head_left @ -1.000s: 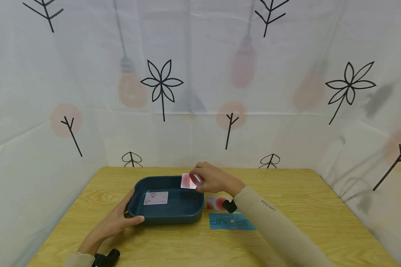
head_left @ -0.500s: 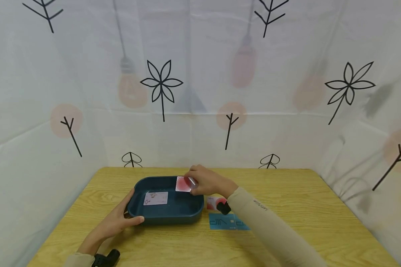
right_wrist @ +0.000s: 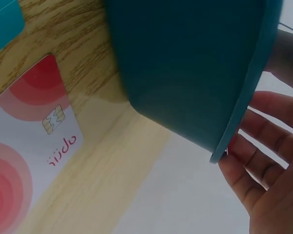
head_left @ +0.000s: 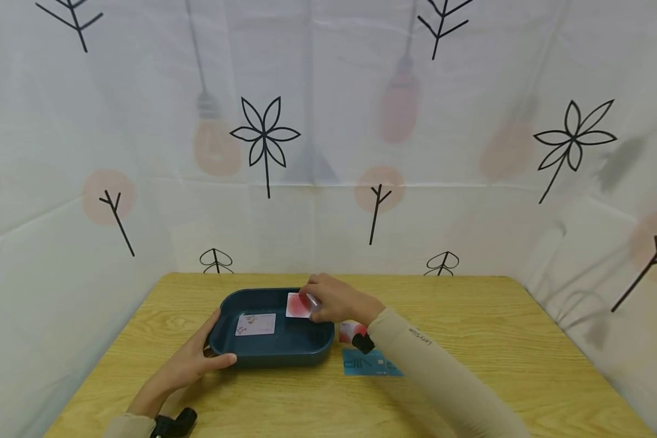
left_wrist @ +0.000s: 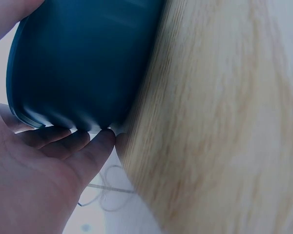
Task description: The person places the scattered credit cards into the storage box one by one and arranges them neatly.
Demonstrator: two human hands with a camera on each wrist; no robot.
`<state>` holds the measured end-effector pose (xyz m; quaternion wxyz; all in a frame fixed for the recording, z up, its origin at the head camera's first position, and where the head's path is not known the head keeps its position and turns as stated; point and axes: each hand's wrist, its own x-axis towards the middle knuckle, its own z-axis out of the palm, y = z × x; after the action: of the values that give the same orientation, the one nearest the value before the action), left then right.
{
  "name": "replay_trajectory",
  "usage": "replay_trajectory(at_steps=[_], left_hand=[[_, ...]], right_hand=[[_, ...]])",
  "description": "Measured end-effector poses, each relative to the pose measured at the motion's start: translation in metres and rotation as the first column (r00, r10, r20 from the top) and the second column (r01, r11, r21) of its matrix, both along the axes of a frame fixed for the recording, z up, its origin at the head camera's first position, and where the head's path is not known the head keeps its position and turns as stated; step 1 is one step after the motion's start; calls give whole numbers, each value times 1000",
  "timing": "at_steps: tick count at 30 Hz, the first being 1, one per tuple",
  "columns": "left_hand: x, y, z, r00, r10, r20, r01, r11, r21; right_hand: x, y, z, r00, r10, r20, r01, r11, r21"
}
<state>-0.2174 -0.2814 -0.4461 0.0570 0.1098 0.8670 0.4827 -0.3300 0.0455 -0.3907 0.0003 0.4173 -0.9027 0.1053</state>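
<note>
A dark blue-green rectangular tray [head_left: 281,360] sits on the table. My left hand [head_left: 194,359] holds its left end, thumb at the front wall and fingertips [left_wrist: 106,140] against the side. My right hand [head_left: 342,302] pinches a white card with a pink-red circle [head_left: 297,305] over the tray's far right corner. In the right wrist view the tray's wall hides most of that card. A pale card with a floral print [head_left: 255,324] lies flat in the tray's left half.
Right of the tray, a red-and-white chip card [right_wrist: 44,117] lies on the wood-grain table [head_left: 274,404]. In front of it are blue cards marked VIP [head_left: 361,362], partly covered by the right sleeve [head_left: 438,365]. A patterned white curtain [head_left: 328,231] hangs behind.
My right hand has moved left and slightly down with the card, deeper over the tray. My left hand and the tray have stayed in place.
</note>
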Motion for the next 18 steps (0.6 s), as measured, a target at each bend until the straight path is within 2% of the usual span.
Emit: replay_trajectory(at_steps=[9, 18], left_hand=[[0, 0, 0, 1000, 5, -4, -5, 1000, -15], [-1, 1, -1, 1000, 10, -13, -10, 1000, -29]], right_hand=[[0, -5, -4, 997, 21, -68, -19, 999, 34], [2, -10, -9, 996, 35, -76, -30, 997, 71]])
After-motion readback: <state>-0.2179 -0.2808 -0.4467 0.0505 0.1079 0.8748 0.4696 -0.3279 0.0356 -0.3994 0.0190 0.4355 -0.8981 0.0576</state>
